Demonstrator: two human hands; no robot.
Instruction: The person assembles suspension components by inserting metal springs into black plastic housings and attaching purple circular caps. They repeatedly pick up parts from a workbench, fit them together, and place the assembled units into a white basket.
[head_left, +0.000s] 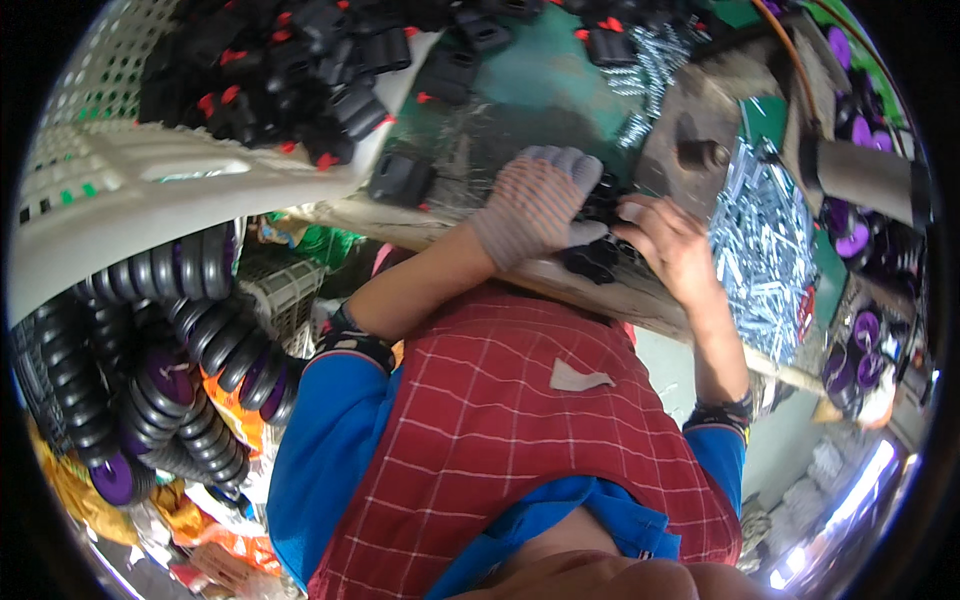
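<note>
My left hand (541, 196), in a striped knit glove, curls around a black plastic part (600, 201) near the table's front edge. The thumb and fingers cover much of that part. My right hand (667, 236) is bare, with its fingertips bent close against the part's right side; whether they pinch anything is hidden. Just below the hands, another black piece (590, 262) lies at the wooden edge (660, 307). To the left of my gloved hand, a black plastic housing (402, 180) with a red tab rests on the green tabletop (525, 71).
A white perforated crate (112, 176) at upper left holds black housings (300, 67) with red tabs. Coil springs (652, 64) lie behind a metal fixture (690, 142). Metal pins (765, 255) are heaped at right, under a machine arm (862, 180). Black wheels with purple hubs (169, 375) hang lower left.
</note>
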